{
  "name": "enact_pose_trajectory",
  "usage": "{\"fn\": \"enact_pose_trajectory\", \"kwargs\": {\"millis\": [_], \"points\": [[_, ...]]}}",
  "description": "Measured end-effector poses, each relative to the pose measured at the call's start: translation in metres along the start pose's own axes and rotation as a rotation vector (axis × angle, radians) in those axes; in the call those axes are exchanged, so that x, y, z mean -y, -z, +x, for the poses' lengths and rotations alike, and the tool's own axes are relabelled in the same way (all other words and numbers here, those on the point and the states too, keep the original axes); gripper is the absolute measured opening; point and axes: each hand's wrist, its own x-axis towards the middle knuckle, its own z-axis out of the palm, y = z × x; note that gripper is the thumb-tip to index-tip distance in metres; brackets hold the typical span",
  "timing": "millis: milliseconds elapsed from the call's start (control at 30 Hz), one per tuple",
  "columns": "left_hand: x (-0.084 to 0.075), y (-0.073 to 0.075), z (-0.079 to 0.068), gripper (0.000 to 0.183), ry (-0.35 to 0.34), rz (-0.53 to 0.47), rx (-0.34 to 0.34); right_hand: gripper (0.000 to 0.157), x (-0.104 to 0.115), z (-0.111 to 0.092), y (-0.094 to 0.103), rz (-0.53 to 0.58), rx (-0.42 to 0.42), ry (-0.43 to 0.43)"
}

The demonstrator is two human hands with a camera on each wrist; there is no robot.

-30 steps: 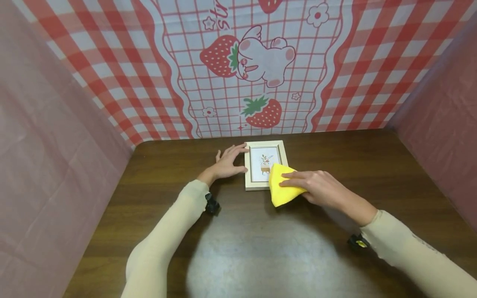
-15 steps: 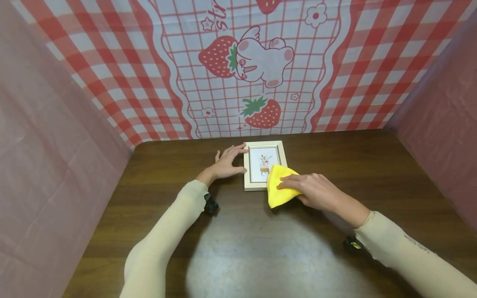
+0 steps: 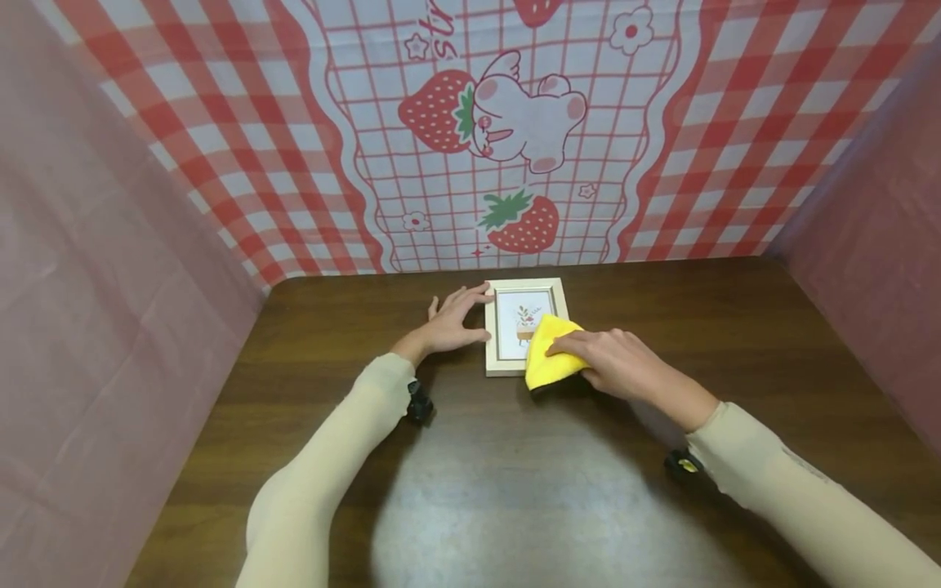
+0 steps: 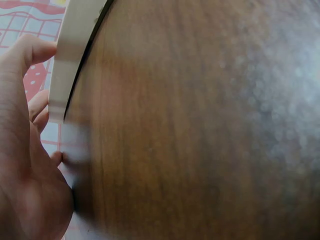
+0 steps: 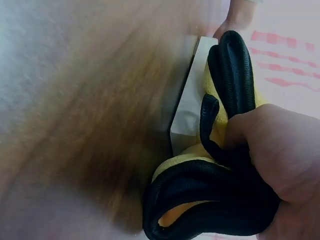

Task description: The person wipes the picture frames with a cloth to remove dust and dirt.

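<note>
A cream picture frame (image 3: 506,367) with a small plant print lies face up near the back of the brown table. At its left edge, my left hand (image 3: 447,325) rests with fingers and thumb spread apart along the side. In the left wrist view the thumb touches the side of the frame (image 4: 72,50). My right hand (image 3: 621,363) grips a folded yellow cloth (image 3: 547,359) over the frame's lower right corner. The cloth's black edging (image 5: 210,200) shows in the right wrist view, bunched in folds under the thumb. The cloth hides part of the print.
A red-and-white checked curtain (image 3: 294,163) with strawberries hangs right behind the table (image 3: 470,490). Pink cloth walls (image 3: 95,269) stand on the left and right. Each wrist carries a small black camera (image 3: 419,402).
My right hand has shifted a little left and toward the back, bringing the yellow cloth farther up over the frame's glass. The left hand and the frame have stayed put.
</note>
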Motion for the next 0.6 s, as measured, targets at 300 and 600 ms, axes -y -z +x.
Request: {"fn": "enact_pose_trajectory", "kwargs": {"millis": [300,600], "points": [[0.0,-0.001,0.0,0.079,0.002,-0.003,-0.004,0.045,-0.01,0.019,-0.001,0.006,0.012,-0.055],[0.003,-0.003,0.004,0.081,-0.007,-0.011,-0.007,0.043,-0.029,0.043,-0.002,0.023,0.04,-0.13]]}}
